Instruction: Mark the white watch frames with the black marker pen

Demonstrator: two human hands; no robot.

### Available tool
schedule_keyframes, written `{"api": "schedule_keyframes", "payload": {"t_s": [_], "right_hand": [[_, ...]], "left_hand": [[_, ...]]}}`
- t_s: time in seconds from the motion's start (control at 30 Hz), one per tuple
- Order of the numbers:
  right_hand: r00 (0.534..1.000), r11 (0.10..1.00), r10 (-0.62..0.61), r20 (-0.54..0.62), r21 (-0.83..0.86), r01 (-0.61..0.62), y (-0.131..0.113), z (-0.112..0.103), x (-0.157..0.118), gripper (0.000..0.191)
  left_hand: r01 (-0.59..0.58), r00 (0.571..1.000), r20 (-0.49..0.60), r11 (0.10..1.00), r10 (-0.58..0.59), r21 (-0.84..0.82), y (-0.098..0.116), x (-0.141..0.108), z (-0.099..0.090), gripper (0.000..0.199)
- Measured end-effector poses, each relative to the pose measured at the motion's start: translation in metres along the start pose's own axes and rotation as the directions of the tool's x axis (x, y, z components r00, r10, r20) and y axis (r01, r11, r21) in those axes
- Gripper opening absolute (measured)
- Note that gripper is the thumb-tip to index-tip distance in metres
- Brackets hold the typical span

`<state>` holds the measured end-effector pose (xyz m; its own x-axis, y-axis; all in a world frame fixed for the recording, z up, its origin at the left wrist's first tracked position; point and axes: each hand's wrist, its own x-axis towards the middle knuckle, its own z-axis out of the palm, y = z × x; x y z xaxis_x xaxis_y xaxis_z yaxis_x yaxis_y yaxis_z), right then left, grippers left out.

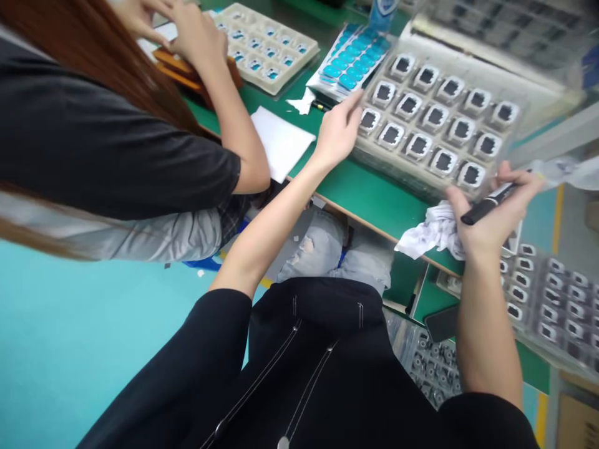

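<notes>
My left hand (340, 130) grips the left edge of a clear plastic tray (397, 163), its fingers at the rim. The tray holds several white-framed parts with dark centres, set in rows. At the tray's right corner is my right hand (496, 215), with a black marker (489, 202) held across its palm and the thumb near the tray's edge. Below that corner, a crumpled white cloth (433, 232) lies beside my right wrist at the table's front edge.
A co-worker sits at the left, hands over an orange object (180, 70). A beige tray (269, 47), blue round stickers (352, 59) and white paper (281, 140) lie on the green table (369, 198). More part trays (556, 299) and a dark phone (442, 323) are at the right.
</notes>
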<state>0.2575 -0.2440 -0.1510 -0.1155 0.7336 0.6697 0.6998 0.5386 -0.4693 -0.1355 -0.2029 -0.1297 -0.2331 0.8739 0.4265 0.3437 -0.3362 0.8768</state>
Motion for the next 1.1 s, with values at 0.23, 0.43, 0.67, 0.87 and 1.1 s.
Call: {"api": "schedule_keyframes", "payload": {"t_s": [0.23,0.43,0.67,0.87,1.1], "right_hand": [[0.995,1.0,-0.012,-0.104,-0.019,0.01,-0.022,-0.004,-0.024,0.076],[0.976,0.986,-0.14,-0.166,-0.116,0.122,-0.025,-0.008,-0.032,0.057],[0.975,0.978,-0.154,-0.159,-0.169,0.126,-0.03,-0.008,-0.044,0.06],[0.979,0.97,-0.159,-0.124,-0.206,0.132,-0.029,-0.007,-0.053,0.052],[0.978,0.956,-0.173,-0.118,-0.258,0.138,-0.027,-0.009,-0.059,0.052]], "left_hand": [[-0.076,0.993,-0.105,0.979,0.057,-0.187,-0.035,-0.053,0.002,0.081],[0.086,0.958,-0.274,0.996,-0.088,-0.021,-0.004,-0.089,-0.011,0.046],[0.271,0.952,-0.174,0.958,-0.252,0.094,0.005,-0.1,-0.01,0.018],[0.288,0.954,-0.131,0.947,-0.271,0.141,0.004,-0.097,-0.007,0.039],[0.338,0.937,-0.16,0.923,-0.312,0.182,0.007,-0.101,-0.008,0.049]]}}
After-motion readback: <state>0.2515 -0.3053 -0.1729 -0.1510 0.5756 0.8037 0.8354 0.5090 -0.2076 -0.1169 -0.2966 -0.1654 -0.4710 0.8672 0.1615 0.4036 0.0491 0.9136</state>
